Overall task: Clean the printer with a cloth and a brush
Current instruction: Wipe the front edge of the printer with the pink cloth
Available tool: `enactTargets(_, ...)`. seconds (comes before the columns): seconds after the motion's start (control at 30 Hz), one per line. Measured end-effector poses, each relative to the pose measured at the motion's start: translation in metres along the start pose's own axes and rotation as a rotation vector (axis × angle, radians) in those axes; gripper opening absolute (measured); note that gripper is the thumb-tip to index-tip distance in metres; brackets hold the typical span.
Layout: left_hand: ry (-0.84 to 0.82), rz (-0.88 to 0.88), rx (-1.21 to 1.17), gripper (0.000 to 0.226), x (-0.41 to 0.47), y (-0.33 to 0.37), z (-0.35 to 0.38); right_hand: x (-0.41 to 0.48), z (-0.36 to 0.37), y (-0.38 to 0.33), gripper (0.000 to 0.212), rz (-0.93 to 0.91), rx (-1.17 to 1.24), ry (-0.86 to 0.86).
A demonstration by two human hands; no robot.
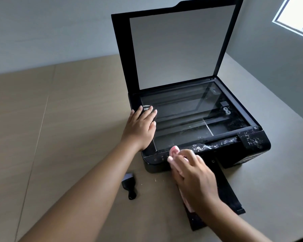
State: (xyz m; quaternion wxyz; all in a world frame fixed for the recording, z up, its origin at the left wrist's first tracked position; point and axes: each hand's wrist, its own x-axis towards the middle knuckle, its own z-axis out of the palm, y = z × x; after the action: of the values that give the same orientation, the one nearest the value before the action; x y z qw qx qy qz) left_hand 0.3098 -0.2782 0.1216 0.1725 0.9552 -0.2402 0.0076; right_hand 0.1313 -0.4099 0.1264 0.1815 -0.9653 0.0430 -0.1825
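Right hand (194, 173) pressing pink cloth (175, 151), open-lidded printer (252, 142), brush (129, 184) beside

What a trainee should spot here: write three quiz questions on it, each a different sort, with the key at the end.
1. True or false: the printer's scanner lid is shut.
2. Where does the brush lie? A) on the scanner glass B) on the table, near the printer's front left corner C) on the output tray
3. Fill in: the right hand presses the pink cloth on the printer's front edge; white specks lie to its ___.
Key: 1 false, it stands raised; 2 B; 3 right.
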Motion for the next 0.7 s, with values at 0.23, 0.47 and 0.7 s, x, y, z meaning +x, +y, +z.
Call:
enactTargets(0.23,0.06,0.006,0.028,0.046,-0.001,-0.001,0.006,0.002,0.002,0.0,0.024,0.069,0.11,0.039)
enactTargets(0.47,0.061,-0.008,0.029,0.047,0.0,-0.003,0.007,0.002,0.006,-0.019,0.017,-0.163,0.07,-0.08)
enactTargets(0.7,0.075,-0.005,0.02,0.046,-0.002,-0.003,0.008,0.018,-0.02,0.018,0.014,0.093,0.199,-0.006)
